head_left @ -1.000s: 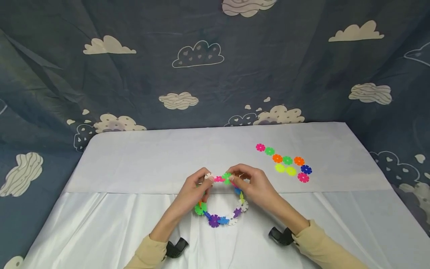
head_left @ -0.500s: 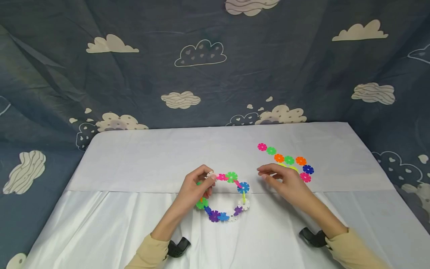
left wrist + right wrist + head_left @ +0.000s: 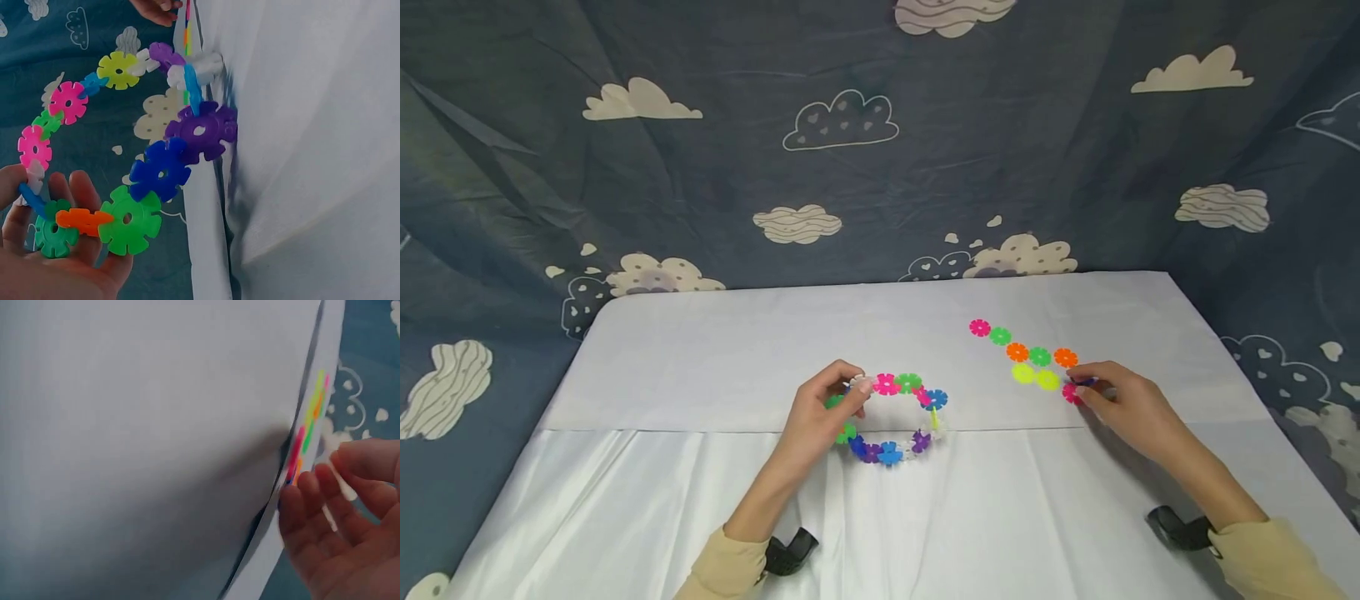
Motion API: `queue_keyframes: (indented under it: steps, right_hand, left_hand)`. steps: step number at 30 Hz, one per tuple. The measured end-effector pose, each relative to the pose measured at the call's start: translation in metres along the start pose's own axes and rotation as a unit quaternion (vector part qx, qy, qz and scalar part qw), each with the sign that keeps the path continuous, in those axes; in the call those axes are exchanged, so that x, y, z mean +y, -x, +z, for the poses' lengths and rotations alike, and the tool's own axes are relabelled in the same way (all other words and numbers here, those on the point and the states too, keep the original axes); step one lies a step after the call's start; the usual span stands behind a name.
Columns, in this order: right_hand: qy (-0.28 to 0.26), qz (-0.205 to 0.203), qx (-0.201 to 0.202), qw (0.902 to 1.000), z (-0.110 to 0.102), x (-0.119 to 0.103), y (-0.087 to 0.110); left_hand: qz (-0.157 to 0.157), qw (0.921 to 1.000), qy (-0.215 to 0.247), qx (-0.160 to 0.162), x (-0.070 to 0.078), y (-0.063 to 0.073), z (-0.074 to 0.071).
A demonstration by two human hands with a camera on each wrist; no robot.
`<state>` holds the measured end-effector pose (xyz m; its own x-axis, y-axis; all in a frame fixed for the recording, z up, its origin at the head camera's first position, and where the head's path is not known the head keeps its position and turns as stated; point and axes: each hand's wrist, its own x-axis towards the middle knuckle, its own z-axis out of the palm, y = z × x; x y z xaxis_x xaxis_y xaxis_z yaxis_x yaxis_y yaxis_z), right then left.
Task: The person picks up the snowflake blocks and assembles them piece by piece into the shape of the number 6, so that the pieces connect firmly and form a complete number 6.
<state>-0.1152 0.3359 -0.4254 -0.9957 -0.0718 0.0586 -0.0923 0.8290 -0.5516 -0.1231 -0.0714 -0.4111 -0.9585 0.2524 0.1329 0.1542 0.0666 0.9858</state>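
Hands (image 3: 822,410) (image 3: 1129,410) farther apart, disc ring (image 3: 890,452) in left

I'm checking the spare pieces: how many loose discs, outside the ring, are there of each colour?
Pink discs: 2
Green discs: 2
Orange discs: 2
Yellow discs: 2
Dark blue disc: 1, partly hidden by the right hand
Total: 9

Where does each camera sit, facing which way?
Head: worn on the head, looking forward and down; left hand, right hand and sleeves show.
Left wrist: worn there, facing flower ring; left hand, part of right hand show.
Right wrist: worn there, facing table, loose flowers; right hand shows.
Head and left wrist share the flower ring.
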Motion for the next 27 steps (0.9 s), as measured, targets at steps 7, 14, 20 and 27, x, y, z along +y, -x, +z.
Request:
queue_keyframes:
  steps: [7, 14, 20, 27]
  right_hand:
    - [0.039, -0.001, -0.059, 0.9975, 0.001, 0.015, -0.011]
    - [0.032, 0.006, -0.079, 0.9963, 0.001, 0.017, -0.012]
    - [0.022, -0.001, -0.073, 0.9971, 0.001, 0.016, -0.008]
    - [0.031, -0.008, -0.034, 0.9989, 0.001, -0.002, 0.0]
  left_hand:
    - [0.008, 0.9999, -0.003, 0.01, 0.003, 0.001, 0.001]
    - [0.005, 0.9999, -0.007, 0.008, 0.004, 0.001, 0.003]
    - [0.01, 0.9995, -0.029, 0.004, 0.005, 0.001, 0.003]
    - [0.019, 0.9983, -0.054, 0.004, 0.003, 0.004, 0.005]
